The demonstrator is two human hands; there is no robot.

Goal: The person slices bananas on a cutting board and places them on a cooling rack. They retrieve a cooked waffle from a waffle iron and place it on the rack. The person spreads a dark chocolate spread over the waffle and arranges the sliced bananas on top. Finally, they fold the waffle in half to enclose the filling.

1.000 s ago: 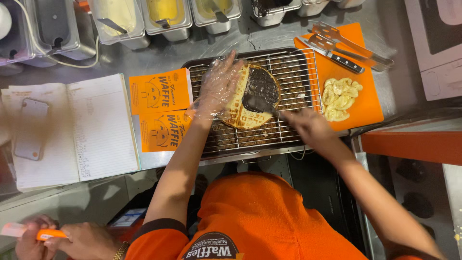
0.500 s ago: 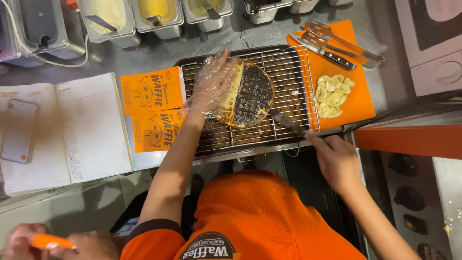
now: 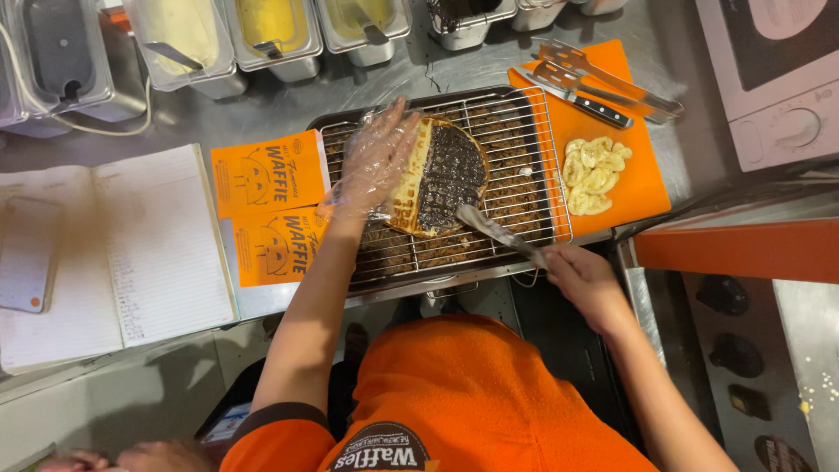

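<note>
The wire cooling rack (image 3: 524, 131) is mostly taken up: the round waffle, half dark spread (image 3: 441, 175), sits at its centre under the left hand in a clear plastic glove (image 3: 376, 162). Bare grid lies open along the near edge and right of the waffle, though the right hand (image 3: 581, 275) angles a metal spatula (image 3: 498, 232) across there. Steel tubs (image 3: 271, 35) wall the far counter; an orange cutting board with banana slices (image 3: 642, 188) blocks the right, orange paper sleeves (image 3: 262, 175) the left.

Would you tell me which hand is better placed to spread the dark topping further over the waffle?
Right. The right hand holds the spreading knife, whose blade tip lies at the dark half of the waffle. The gloved left hand rests flat on the plain half, with no tool.
</note>
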